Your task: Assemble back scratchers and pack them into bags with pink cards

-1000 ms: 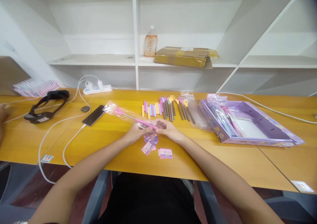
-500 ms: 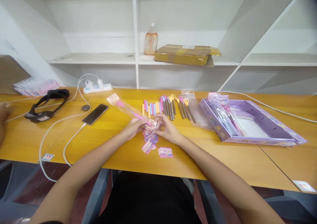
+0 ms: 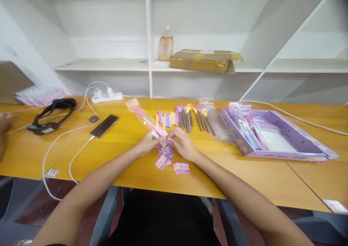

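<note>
A pink back scratcher (image 3: 149,120) lies inside a clear plastic bag, slanting up and left over the table. My left hand (image 3: 149,143) is closed around the bag's lower part, near the pink handle. At the bag's near end, my right hand (image 3: 182,143) pinches the plastic with thumb and fingers. Pink and purple printed cards (image 3: 162,162) are piled just below my hands, with more cards (image 3: 181,168) to the right. Beyond my hands is a row of coloured handle sleeves (image 3: 169,120). Unbagged back scratchers (image 3: 188,119) with metal rods lie beside that row.
On the right, a purple box (image 3: 293,154) holds bagged back scratchers; clear bags (image 3: 221,126) lie against it. A phone (image 3: 104,125), cables, a black head strap (image 3: 51,121) and a power strip (image 3: 107,97) are on the left. Another person's hand (image 3: 3,123) shows at the left edge.
The bagged back scratcher has swung to a steeper slant, its top end shifting right. The plastic bunched between my hands is straighter, and my right hand has closed on the near end.
</note>
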